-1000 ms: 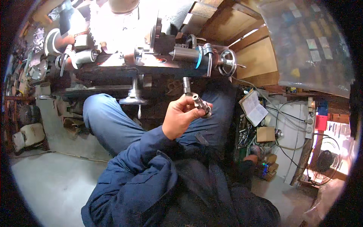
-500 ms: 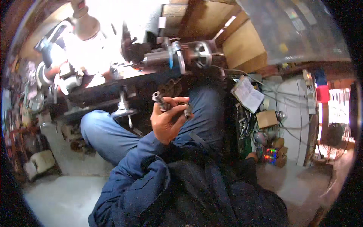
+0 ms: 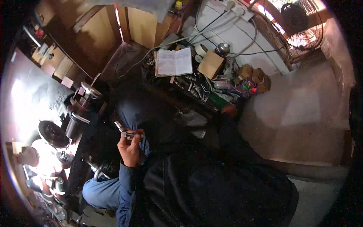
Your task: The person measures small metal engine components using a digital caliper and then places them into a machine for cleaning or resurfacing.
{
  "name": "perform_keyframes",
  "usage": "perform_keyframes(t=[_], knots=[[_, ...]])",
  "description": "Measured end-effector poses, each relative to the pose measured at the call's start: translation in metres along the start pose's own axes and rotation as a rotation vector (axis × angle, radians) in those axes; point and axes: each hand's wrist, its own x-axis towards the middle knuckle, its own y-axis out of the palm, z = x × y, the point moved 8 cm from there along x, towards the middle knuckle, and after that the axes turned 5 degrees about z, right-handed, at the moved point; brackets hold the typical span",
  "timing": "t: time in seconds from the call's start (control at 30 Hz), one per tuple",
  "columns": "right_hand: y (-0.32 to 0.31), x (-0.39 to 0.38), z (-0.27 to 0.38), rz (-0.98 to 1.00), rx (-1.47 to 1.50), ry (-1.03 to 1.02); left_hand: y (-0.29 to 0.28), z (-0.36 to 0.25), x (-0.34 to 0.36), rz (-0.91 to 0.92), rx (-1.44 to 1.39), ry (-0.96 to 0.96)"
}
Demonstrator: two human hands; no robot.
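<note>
My left hand is closed round small metal cylindrical parts above my thigh. One slim stepped metal shaft points up and to the left out of the fingers. A second short metal piece lies across beside it, held at the thumb; their exact kind is not clear. Over on the right, my right hand rests by a green surface at the end of a tray of metal tools. It is dark there and its fingers cannot be made out.
An open notebook lies above the tools, beside a brown cardboard box. Small cartons stand to the right, with cables behind. A lathe-like machine and bright lamp are at left. A fan stands far right.
My view has swung to the right, so the machine now sits at the left and the notebook and tools nearer the middle. The left hand still holds the metal parts.
</note>
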Motion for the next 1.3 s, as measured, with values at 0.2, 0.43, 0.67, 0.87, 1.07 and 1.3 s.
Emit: perform_keyframes(t=[0.2, 0.43, 0.67, 0.87, 1.07, 1.3], knots=[[-0.001, 0.002, -0.011, -0.024, 0.035, 0.032, 0.039, 0.012, 0.010, 0.163, 0.099, -0.181], [0.008, -0.109, 0.108, -0.384, -0.062, -0.706, 0.071, -0.006, 0.043, 0.289, 0.558, -0.124], [0.106, -0.368, 0.219, 1.776, 0.466, -0.679, 0.086, 0.011, 0.060, 0.279, 0.193, -0.219], [0.082, -0.406, 0.239, 1.977, 0.392, -0.608, 0.085, 0.009, 0.059, 0.318, 0.530, -0.069], [0.104, -0.365, 0.228, 1.757, 0.721, -0.131, 0.089, 0.028, 0.062, 0.232, 0.151, -0.356], [0.079, -0.348, 0.245, 1.812, 0.272, -0.788, 0.087, 0.016, 0.099, -0.091, 0.336, -0.035]])
